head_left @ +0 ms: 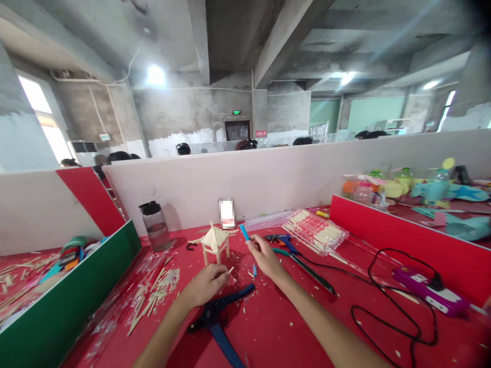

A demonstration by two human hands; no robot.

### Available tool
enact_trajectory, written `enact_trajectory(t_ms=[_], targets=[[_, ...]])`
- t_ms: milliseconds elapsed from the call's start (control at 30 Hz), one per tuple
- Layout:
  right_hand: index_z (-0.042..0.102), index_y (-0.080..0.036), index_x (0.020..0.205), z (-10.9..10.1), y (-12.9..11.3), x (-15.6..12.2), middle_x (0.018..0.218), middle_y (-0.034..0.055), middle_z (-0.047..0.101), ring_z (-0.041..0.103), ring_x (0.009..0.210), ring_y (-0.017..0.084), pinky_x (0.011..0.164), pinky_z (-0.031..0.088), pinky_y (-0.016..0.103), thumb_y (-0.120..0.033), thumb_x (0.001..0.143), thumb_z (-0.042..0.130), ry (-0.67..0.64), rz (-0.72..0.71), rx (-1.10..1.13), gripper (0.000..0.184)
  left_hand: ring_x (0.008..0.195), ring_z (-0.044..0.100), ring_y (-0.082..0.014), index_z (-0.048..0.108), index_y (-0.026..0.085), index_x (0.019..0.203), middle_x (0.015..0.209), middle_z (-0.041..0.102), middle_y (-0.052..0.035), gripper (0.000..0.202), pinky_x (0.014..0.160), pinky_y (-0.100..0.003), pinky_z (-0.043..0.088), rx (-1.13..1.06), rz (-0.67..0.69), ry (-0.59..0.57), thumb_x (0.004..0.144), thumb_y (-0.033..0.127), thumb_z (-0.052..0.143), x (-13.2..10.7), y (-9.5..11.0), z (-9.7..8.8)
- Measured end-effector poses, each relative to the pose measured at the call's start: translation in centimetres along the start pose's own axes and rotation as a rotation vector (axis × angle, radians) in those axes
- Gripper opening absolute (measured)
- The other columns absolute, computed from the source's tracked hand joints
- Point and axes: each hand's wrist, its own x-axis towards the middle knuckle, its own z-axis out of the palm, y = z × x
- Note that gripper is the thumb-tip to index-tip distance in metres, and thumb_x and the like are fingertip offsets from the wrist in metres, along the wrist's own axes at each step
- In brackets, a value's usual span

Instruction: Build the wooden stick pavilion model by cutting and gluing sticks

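Note:
My right hand [265,255] is closed around a slim blue pen [244,233], which points up and to the left. A short blue piece like a cap [255,271] lies on the table below it. My left hand [210,284] has its fingers pinched together on a short wooden stick [230,270]. Just beyond that hand stands a small pavilion model [215,240] built of sticks, with a peaked roof on legs. Blue-handled cutters [219,319] lie open under my left hand.
A glue gun [286,242], long-handled pliers [312,273] and bagged sticks [316,230] lie right. Farther right, a purple power strip [431,290] trails black cable. A water bottle [154,226] and scattered stick pieces [153,296] are left. Low green [76,286] and red dividers [406,248] flank the table.

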Motion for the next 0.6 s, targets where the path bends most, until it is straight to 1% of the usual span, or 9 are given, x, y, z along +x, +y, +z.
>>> enact_trajectory(t_ms=[100,167,200,267,333,433,500,600], targets=[[0.050,-0.021,0.083,-0.1,-0.5,0.0,0.069,-0.0019,0.050,0.051,0.064,0.017,0.063,0.042,0.028,-0.053,0.090,0.047,0.039,0.048,0.091,0.033,0.059,0.050,-0.0138,0.056,0.017,0.072,0.060,0.053,0.0011,0.028,0.059,-0.023,0.039,-0.054,0.000,-0.022,0.087,0.033,0.039,0.1,-0.1,0.1],[0.046,-0.023,0.079,-0.2,-0.9,-0.1,0.063,-0.0047,0.045,0.047,0.058,0.015,0.058,0.040,0.027,-0.054,0.087,0.053,0.034,0.083,0.166,0.033,0.058,0.049,-0.0136,0.056,0.017,0.073,0.060,0.052,0.0014,0.027,0.059,-0.023,0.039,-0.088,-0.009,-0.031,0.086,0.034,0.040,0.2,-0.2,0.3],[0.045,-0.023,0.078,-0.2,-1.2,-0.3,0.060,-0.0062,0.043,0.044,0.054,0.014,0.055,0.039,0.026,-0.053,0.086,0.056,0.004,0.096,0.200,0.033,0.058,0.049,-0.0134,0.056,0.017,0.073,0.059,0.052,0.0016,0.028,0.059,-0.023,0.039,-0.104,-0.012,-0.031,0.086,0.035,0.040,0.2,-0.3,0.3],[0.046,-0.023,0.078,-0.3,-1.8,-0.6,0.056,-0.0080,0.041,0.042,0.050,0.012,0.052,0.036,0.024,-0.050,0.083,0.062,-0.100,0.100,0.256,0.032,0.057,0.048,-0.0130,0.056,0.017,0.074,0.059,0.051,0.0019,0.028,0.058,-0.023,0.039,-0.137,-0.015,-0.022,0.087,0.037,0.040,0.3,-0.5,0.4],[0.051,-0.022,0.080,-0.3,-2.5,-0.9,0.058,-0.0068,0.049,0.045,0.051,0.011,0.051,0.036,0.023,-0.048,0.084,0.062,-0.201,0.092,0.285,0.028,0.057,0.048,-0.0130,0.056,0.016,0.076,0.059,0.051,0.0023,0.029,0.058,-0.024,0.039,-0.171,-0.023,-0.013,0.088,0.038,0.041,0.4,-0.7,0.4],[0.061,-0.020,0.085,-0.3,-3.5,-1.3,0.066,-0.0018,0.063,0.056,0.059,0.013,0.057,0.042,0.024,-0.043,0.085,0.062,-0.286,0.081,0.298,0.024,0.057,0.047,-0.0131,0.056,0.016,0.078,0.060,0.050,0.0026,0.031,0.057,-0.024,0.038,-0.197,-0.023,0.004,0.088,0.041,0.041,0.4,-0.8,0.4],[0.065,-0.019,0.089,-0.3,-4.0,-1.5,0.071,0.0005,0.068,0.062,0.066,0.015,0.064,0.046,0.026,-0.040,0.083,0.064,-0.304,0.061,0.296,0.021,0.057,0.046,-0.0128,0.055,0.016,0.076,0.060,0.050,0.0027,0.033,0.057,-0.024,0.038,-0.190,-0.012,0.013,0.089,0.044,0.041,0.4,-0.8,0.3],[0.068,-0.020,0.091,-0.3,-4.2,-1.6,0.081,0.0025,0.071,0.065,0.073,0.016,0.069,0.049,0.028,-0.038,0.083,0.065,-0.280,0.007,0.253,0.020,0.058,0.045,-0.0126,0.052,0.017,0.074,0.061,0.049,0.0029,0.037,0.058,-0.024,0.038,-0.170,-0.016,0.025,0.089,0.049,0.040,0.4,-0.7,0.2]])
